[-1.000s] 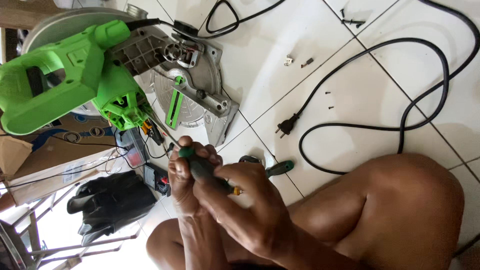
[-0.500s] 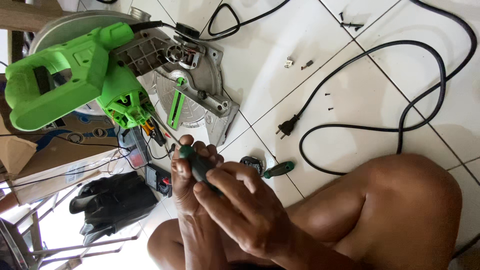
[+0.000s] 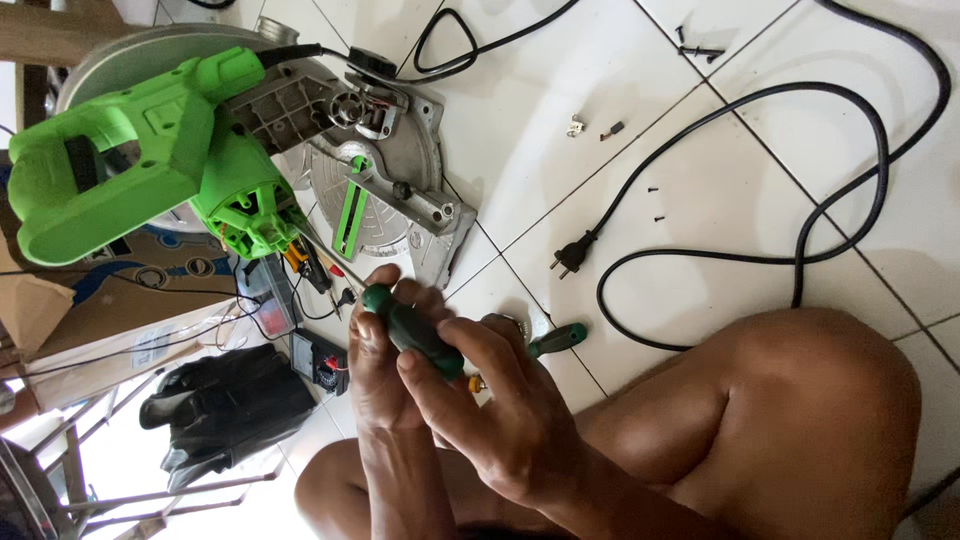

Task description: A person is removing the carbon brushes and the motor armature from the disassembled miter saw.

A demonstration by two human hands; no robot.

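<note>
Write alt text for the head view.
Both hands, left hand and right hand, grip a dark green screwdriver above a white tiled floor. A green mitre saw, a black power cord and a second screwdriver lie nearby.

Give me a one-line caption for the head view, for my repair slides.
Both hands grip a green-handled screwdriver above a white tiled floor, beside a green mitre saw and a black power cord.

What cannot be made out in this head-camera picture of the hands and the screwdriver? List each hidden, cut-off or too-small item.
1. Head view: the tip of the green-handled screwdriver is hidden by the left hand and the right hand.
2. What the tip works on: covered by both hands.
3. Small screws on the floor tiles: too small to tell their type.
4. Black power cord: its far end is cut off by the top edge.
</note>
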